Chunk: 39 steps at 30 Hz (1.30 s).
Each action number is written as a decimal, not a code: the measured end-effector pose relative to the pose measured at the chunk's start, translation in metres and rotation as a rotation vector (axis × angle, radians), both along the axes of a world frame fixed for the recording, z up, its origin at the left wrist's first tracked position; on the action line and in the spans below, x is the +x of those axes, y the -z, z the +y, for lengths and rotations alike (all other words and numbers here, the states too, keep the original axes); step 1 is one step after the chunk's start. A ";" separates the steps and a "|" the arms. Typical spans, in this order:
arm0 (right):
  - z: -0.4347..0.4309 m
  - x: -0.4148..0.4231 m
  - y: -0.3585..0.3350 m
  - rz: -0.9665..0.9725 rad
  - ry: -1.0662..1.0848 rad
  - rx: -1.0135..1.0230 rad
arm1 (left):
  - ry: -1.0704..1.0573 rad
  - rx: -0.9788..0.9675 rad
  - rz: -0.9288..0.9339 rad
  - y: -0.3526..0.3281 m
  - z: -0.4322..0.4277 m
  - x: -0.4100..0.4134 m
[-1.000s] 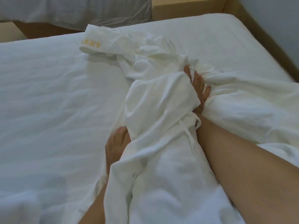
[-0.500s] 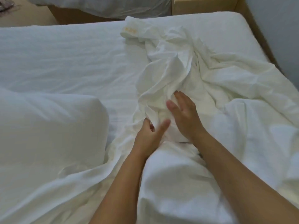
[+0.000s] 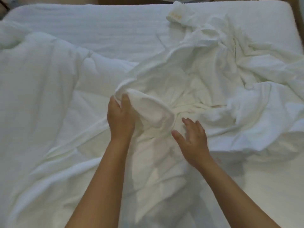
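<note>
A crumpled white duvet cover point(image 3: 205, 66) lies across the middle and right of the bed, with a small yellow label at its far corner point(image 3: 175, 16). My left hand point(image 3: 120, 120) pinches a raised fold of the cover between thumb and fingers at the centre. My right hand point(image 3: 191, 139) is just right of it, fingers spread and straight, over the cloth; it is blurred. A puffy white duvet point(image 3: 41, 76) lies bunched on the left side of the bed.
The white mattress sheet point(image 3: 98, 30) shows bare along the far side. The bed's right edge point(image 3: 294, 22) meets a wooden frame and wall. Another bed's white linen shows at the top edge.
The view has swung left and down, bringing more of the duvet into sight. My left hand lifted a fold of the cover to the left; my right hand drew back and spread open.
</note>
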State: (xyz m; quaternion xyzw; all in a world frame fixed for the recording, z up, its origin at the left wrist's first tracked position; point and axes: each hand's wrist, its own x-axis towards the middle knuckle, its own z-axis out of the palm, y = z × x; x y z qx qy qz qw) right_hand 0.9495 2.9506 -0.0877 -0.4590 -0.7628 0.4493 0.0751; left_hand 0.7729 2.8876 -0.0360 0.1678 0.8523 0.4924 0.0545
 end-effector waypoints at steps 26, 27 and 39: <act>-0.181 -0.024 -0.019 -0.039 0.126 -0.076 | 0.010 -0.484 0.159 -0.037 -0.234 0.010; -0.179 -0.018 -0.017 -0.064 0.201 -0.062 | 0.128 -0.476 0.238 -0.037 -0.224 0.022; -0.090 0.065 -0.003 -0.019 0.501 -0.116 | 0.946 -0.468 0.188 0.022 -0.069 0.131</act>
